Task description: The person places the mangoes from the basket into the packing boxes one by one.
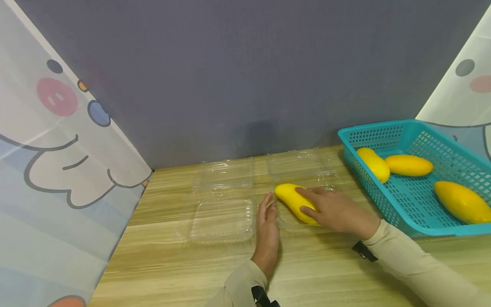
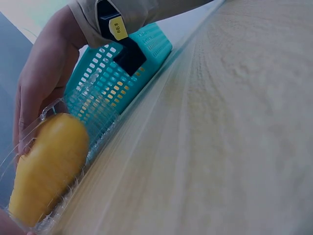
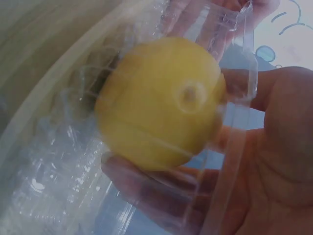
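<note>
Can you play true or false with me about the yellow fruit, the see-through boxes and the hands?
1. The right hand is holding a mango. True.
2. Three other mangoes lie in the basket. True.
3. The basket is red. False: it is teal.
4. The left clamshell and the right clamshell both lie open. True.
5. The left hand is inside the basket. False: it is beside the right clamshell.
</note>
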### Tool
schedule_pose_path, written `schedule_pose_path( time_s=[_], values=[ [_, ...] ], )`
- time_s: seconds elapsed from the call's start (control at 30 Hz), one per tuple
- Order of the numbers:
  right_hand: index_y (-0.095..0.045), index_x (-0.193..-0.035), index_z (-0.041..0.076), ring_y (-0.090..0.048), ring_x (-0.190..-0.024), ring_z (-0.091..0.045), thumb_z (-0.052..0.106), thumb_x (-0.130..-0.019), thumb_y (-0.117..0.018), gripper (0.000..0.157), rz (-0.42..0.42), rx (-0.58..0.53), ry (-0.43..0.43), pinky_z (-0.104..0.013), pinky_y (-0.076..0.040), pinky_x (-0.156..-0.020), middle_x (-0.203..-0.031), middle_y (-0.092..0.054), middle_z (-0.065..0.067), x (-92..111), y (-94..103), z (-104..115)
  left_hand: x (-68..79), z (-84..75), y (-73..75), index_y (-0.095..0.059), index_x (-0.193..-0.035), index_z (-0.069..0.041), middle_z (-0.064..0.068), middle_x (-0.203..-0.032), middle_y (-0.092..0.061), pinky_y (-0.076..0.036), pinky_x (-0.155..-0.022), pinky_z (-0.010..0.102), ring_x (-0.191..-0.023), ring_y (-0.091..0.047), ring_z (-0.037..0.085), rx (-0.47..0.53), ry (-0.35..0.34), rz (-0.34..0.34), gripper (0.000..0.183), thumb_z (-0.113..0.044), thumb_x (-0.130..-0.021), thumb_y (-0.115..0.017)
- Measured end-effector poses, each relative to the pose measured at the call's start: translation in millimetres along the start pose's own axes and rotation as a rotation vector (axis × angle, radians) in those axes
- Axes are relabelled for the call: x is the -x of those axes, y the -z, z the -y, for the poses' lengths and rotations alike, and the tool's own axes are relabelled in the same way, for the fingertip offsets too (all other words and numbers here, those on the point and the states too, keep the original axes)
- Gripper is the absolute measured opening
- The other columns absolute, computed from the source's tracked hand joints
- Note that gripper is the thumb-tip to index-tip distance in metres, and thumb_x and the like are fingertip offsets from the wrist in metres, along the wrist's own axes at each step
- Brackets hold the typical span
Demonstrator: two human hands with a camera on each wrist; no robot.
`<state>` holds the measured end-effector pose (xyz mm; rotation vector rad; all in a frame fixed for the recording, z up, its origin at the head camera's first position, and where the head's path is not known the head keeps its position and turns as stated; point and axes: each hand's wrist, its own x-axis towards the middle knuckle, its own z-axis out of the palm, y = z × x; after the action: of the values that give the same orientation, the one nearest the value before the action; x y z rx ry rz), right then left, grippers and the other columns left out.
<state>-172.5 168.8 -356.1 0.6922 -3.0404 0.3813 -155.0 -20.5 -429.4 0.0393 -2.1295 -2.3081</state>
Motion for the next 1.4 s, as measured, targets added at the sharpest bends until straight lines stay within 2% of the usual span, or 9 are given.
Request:
schedule_pose_path(
  time_s=[0.33, 0.57, 1.07, 1.2, 1.4],
  values=[
    [-0.046, -0.149, 0.016, -0.061, -0.115, -0.046, 0.041, -0.101, -0.053, 0.054, -0.055, -0.004, 0.029, -0.065, -0.047, -0.097, -0.134, -0.06, -0.024, 0.1, -5.6, 5.1, 0.8, -1.8, -2.1, -0.036, -0.151, -0.03, -0.012, -0.155, -0.037, -0.03, -0.119, 0.054, -0.145, -0.037, 0.022, -0.036, 0.006, -0.037, 0.043, -0.033, -0.108, -0.037],
    [-0.047, -0.148, 0.013, -0.061, -0.114, -0.047, 0.039, -0.101, -0.055, 0.054, -0.077, -0.001, 0.038, -0.064, -0.047, -0.097, -0.132, -0.06, -0.026, -0.9, -7.1, 7.0, 1.3, -1.9, -3.3, -0.037, -0.151, -0.029, -0.007, -0.154, -0.04, -0.032, -0.118, 0.053, -0.143, -0.038, 0.023, -0.013, 0.0, -0.061, 0.044, -0.031, -0.107, -0.041],
    [-0.048, -0.148, 0.019, -0.062, -0.114, -0.046, 0.044, -0.1, -0.055, 0.055, -0.076, -0.01, 0.02, -0.065, -0.048, -0.095, -0.132, -0.061, -0.023, -2.2, -5.5, 6.5, 0.8, -2.2, -2.2, -0.034, -0.153, -0.03, -0.011, -0.155, -0.036, -0.03, -0.12, 0.051, -0.145, -0.035, 0.02, 0.01, 0.022, -0.046, 0.047, -0.026, -0.106, -0.04],
    [-0.047, -0.149, 0.019, -0.061, -0.116, -0.046, 0.044, -0.1, -0.055, 0.055, -0.067, -0.021, 0.017, -0.065, -0.048, -0.095, -0.135, -0.06, -0.023, -0.5, -2.8, 6.1, 0.5, -1.8, -2.0, -0.034, -0.152, -0.031, -0.012, -0.155, -0.036, -0.03, -0.12, 0.05, -0.145, -0.035, 0.019, 0.007, 0.026, -0.048, 0.047, -0.026, -0.106, -0.04],
    [-0.043, -0.151, 0.02, -0.06, -0.119, -0.047, 0.048, -0.101, -0.052, 0.058, -0.053, -0.037, -0.015, -0.064, -0.049, -0.094, -0.139, -0.057, -0.025, 3.5, 8.1, 4.5, 1.3, -0.9, -1.2, -0.035, -0.152, -0.031, -0.007, -0.155, -0.037, -0.027, -0.121, 0.053, -0.146, -0.034, 0.022, 0.024, 0.028, -0.047, 0.047, -0.027, -0.106, -0.04]
  ],
)
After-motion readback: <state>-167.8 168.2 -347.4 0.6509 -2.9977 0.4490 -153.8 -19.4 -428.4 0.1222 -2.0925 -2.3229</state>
